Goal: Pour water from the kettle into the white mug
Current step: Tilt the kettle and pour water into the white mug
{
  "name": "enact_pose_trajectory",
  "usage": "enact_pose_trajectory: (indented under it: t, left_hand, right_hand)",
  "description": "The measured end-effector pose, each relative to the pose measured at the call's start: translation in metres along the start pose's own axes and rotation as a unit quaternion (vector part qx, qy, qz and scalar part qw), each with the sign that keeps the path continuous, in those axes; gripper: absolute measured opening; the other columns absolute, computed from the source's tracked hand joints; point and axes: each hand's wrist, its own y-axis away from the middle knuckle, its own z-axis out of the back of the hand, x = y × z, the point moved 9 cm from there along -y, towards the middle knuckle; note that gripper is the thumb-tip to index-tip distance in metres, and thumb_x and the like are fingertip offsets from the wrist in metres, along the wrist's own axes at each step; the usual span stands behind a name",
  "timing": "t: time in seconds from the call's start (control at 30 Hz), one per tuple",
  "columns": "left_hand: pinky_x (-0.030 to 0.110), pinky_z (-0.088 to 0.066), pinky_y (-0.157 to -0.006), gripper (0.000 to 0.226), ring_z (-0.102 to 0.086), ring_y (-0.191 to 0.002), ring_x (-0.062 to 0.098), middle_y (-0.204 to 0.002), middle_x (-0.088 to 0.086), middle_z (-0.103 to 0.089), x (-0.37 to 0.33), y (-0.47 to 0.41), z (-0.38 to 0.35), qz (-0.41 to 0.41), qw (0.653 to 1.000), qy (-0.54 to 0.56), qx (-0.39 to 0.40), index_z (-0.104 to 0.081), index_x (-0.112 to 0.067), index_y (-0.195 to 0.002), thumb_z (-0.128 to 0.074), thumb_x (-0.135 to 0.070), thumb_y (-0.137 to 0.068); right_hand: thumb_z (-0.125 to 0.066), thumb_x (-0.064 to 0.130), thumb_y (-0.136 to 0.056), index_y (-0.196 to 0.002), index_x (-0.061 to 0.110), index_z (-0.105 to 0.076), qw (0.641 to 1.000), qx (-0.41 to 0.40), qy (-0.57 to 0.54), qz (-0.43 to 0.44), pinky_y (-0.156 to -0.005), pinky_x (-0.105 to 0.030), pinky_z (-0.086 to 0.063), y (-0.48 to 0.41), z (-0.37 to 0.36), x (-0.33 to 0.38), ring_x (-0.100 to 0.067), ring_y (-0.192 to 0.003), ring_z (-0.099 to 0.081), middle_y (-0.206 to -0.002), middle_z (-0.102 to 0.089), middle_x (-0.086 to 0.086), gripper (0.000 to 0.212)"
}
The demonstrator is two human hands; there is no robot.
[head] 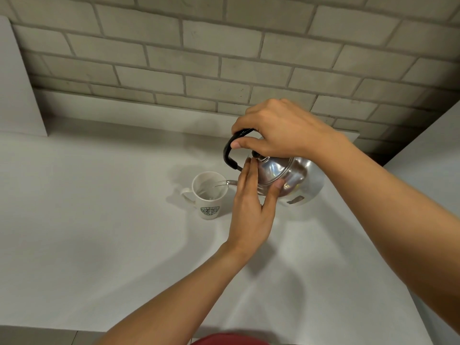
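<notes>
A shiny steel kettle [293, 179] with a black handle is tilted to the left, its spout over the rim of the white mug [208, 198]. The mug stands upright on the white counter, green logo facing me, handle to the left; water shows inside it. My right hand [278, 129] is closed around the black handle from above. My left hand [251, 205] lies flat against the kettle's lid and near side, fingers extended and thumb pressing the body, and hides the base of the spout.
The white counter [112, 220] spreads to the left and toward me. A grey brick wall [224, 58] runs behind. A white panel [17, 83] rises at the left and another white surface [435, 145] at the right.
</notes>
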Motion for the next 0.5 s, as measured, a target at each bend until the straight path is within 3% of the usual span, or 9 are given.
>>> enact_pose_trajectory:
  t: [0.13,0.5]
  left_hand:
    - [0.042,-0.034,-0.124,0.071,-0.030,-0.156,0.011,-0.169,-0.004,-0.033,0.0000,-0.0003,-0.0005,0.007,1.000,0.009,-0.002,-0.027,-0.024,-0.164,-0.055,-0.051,-0.104]
    - [0.046,-0.036,-0.123,0.073,-0.030,-0.156,0.012,-0.169,-0.004,-0.034,0.0008,-0.0025,-0.0007,0.014,1.000,0.021,-0.006,-0.027,-0.025,-0.164,-0.055,-0.054,-0.103]
  right_hand:
    - [-0.054,0.060,-0.099,-0.121,0.031,-0.071,1.000,0.000,0.000,0.002,-0.076,-0.046,-0.054,-0.0011,0.0009,0.0006,-0.024,-0.097,-0.066,-0.102,-0.071,0.005,0.040]
    - [-0.056,0.059,-0.099,-0.118,0.031,-0.072,1.000,-0.011,-0.001,0.009,-0.072,-0.039,-0.051,-0.0038,0.0017,0.0004,-0.023,-0.095,-0.065,-0.100,-0.071,0.006,0.038]
